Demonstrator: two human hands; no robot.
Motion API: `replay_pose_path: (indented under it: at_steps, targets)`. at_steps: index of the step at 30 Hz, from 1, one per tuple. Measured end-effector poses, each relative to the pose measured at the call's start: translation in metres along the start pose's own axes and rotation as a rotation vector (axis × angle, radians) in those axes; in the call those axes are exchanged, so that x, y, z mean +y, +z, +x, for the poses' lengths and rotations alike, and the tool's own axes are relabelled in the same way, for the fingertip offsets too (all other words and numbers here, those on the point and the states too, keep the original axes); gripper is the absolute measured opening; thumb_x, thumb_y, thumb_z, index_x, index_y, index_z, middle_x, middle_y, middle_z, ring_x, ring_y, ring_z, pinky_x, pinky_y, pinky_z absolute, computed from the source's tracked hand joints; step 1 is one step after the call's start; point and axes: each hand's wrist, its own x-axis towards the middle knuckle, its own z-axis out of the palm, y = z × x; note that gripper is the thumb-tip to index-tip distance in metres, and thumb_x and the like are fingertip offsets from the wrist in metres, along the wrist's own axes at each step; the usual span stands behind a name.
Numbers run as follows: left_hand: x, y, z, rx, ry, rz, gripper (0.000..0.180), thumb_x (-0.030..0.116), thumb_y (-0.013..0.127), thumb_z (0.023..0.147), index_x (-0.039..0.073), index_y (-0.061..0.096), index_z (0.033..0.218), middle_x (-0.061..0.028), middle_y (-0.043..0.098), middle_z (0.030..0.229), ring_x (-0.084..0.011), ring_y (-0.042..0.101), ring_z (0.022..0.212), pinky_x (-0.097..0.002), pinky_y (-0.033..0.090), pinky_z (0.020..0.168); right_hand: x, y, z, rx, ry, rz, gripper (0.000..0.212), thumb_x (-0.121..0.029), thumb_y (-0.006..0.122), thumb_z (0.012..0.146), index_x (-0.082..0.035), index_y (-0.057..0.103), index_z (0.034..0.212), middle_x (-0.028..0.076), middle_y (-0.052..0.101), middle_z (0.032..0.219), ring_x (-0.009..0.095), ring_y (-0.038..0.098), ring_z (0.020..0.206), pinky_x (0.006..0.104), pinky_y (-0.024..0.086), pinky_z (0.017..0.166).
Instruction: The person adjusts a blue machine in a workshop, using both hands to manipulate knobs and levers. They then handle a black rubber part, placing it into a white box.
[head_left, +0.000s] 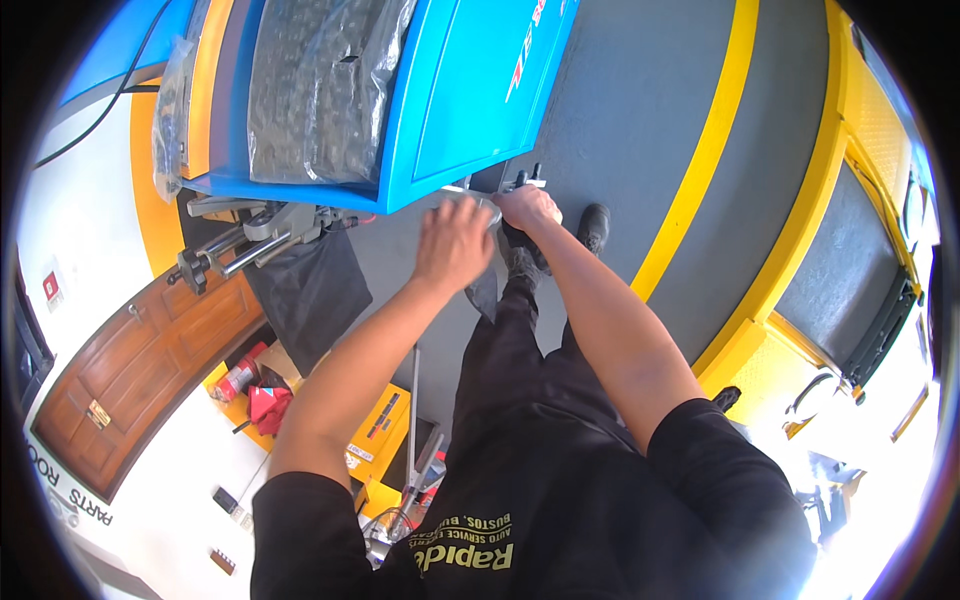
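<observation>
My left hand (456,242) is beside the lower corner of a bright blue machine cabinet (462,100). Its fingers look loosely spread and slightly smeared by motion, with nothing visible in them. Just to its right, my right hand (530,208) is closed at the end of a pale grey metal part (488,207). The fingers hide what they grip. Beyond that hand, short black pegs (521,178) stand on a small metal piece. A dark grey pointed flap (484,292) shows below the hands, above my legs.
Metal rods with a black knob (192,268) stick out at the machine's left. Plastic-wrapped dark trays (318,95) fill its top. A yellow vehicle lift (765,330) stands right, past a yellow floor line (700,160). Lower left are a yellow cabinet (380,430), red items and a wooden door (150,370).
</observation>
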Motion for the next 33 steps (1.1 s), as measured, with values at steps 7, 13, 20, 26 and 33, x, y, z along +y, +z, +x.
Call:
replay_pose_path:
  at_steps: [7, 13, 20, 26, 33]
  targets:
    - [-0.004, 0.004, 0.026, -0.247, -0.286, 0.223, 0.037, 0.027, 0.065, 0.092, -0.002, 0.065, 0.115, -0.0210, 0.067, 0.114, -0.0397, 0.069, 0.104, -0.0514, 0.057, 0.087, -0.001, 0.000, -0.001, 0.000, 0.018, -0.004, 0.065, -0.057, 0.065, 0.090, -0.005, 0.070, 0.130, 0.014, 0.069, 0.135, 0.028, 0.066, 0.126, 0.0399, 0.052, 0.104]
    - [0.026, 0.009, 0.004, -0.026, 0.074, -0.107, 0.019, 0.019, 0.066, 0.088, 0.008, 0.068, 0.103, -0.0114, 0.068, 0.098, -0.0328, 0.066, 0.097, -0.0488, 0.052, 0.087, -0.003, -0.004, 0.000, -0.019, 0.018, 0.013, 0.067, -0.057, 0.066, 0.089, -0.005, 0.070, 0.130, 0.014, 0.067, 0.138, 0.028, 0.064, 0.129, 0.0395, 0.052, 0.105]
    - [-0.018, -0.006, 0.031, -0.328, -0.787, -0.168, 0.032, 0.027, 0.066, 0.093, 0.004, 0.067, 0.114, -0.0178, 0.068, 0.102, -0.0360, 0.067, 0.108, -0.0483, 0.050, 0.102, -0.001, -0.002, 0.002, -0.004, 0.014, 0.008, 0.068, -0.056, 0.067, 0.088, -0.004, 0.069, 0.131, 0.014, 0.067, 0.138, 0.028, 0.064, 0.129, 0.0392, 0.051, 0.106]
    - [0.012, -0.003, -0.004, -0.218, 0.060, -0.005, 0.031, 0.025, 0.066, 0.092, 0.006, 0.066, 0.118, -0.0184, 0.062, 0.117, -0.0360, 0.064, 0.115, -0.0541, 0.047, 0.104, -0.002, -0.003, 0.001, -0.003, 0.016, 0.012, 0.068, -0.056, 0.068, 0.087, -0.005, 0.069, 0.132, 0.014, 0.067, 0.138, 0.028, 0.064, 0.129, 0.0396, 0.051, 0.106]
    - [-0.018, -0.019, 0.029, -0.157, -0.527, -0.091, 0.050, 0.038, 0.067, 0.094, 0.003, 0.059, 0.129, -0.0275, 0.060, 0.129, -0.0470, 0.060, 0.120, -0.0546, 0.052, 0.099, -0.004, -0.004, 0.007, -0.008, 0.038, 0.013, 0.070, -0.057, 0.068, 0.086, -0.005, 0.068, 0.134, 0.014, 0.067, 0.139, 0.028, 0.063, 0.130, 0.0399, 0.050, 0.107]
